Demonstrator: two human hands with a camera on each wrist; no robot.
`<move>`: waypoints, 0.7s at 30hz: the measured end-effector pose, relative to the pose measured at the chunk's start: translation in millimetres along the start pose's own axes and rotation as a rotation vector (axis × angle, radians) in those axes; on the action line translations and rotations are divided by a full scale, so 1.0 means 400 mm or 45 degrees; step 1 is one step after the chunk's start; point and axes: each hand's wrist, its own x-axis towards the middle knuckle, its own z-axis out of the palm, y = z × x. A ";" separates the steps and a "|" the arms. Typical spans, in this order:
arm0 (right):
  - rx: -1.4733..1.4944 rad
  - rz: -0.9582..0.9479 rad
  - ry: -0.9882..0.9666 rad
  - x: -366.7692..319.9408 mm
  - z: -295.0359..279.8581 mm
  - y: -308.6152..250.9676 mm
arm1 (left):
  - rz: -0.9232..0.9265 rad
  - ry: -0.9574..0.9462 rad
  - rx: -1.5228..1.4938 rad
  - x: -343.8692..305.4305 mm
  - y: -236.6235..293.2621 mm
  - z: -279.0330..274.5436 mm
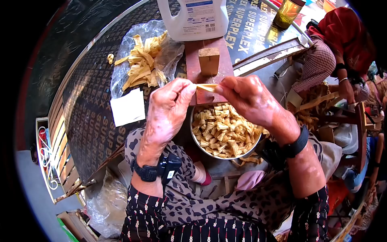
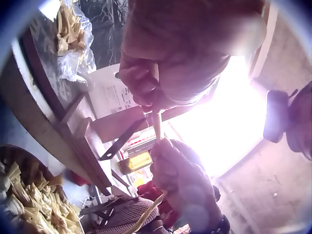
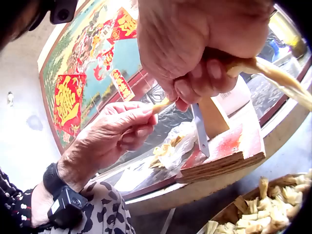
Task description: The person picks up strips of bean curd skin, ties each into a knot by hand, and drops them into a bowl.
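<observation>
Between the two hands a pale yellow strip [image 1: 206,87] is held taut over the near end of a reddish board [image 1: 223,60]. My left hand [image 1: 167,107] pinches one end between thumb and fingers. The right hand [image 1: 254,101] curls round the other part, and a long tail of the strip [image 3: 280,80] trails out behind it in the right wrist view. A thin metal blade [image 3: 200,131] stands upright on the board by a wooden block [image 1: 209,62], just below the right fingers. Under the hands sits a round bowl [image 1: 219,157] heaped with short yellow pieces [image 1: 225,133].
A clear plastic bag [image 1: 121,80] with more yellow strips [image 1: 143,60] lies on the dark table [image 1: 86,117], beside a white paper [image 1: 128,108]. A white jug [image 1: 201,24] stands on the board's far end. To the right, another person [image 1: 318,60] bends over strips.
</observation>
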 end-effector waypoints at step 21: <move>-0.319 0.163 -0.025 -0.005 -0.004 0.097 | -0.112 0.143 0.300 0.034 -0.050 0.088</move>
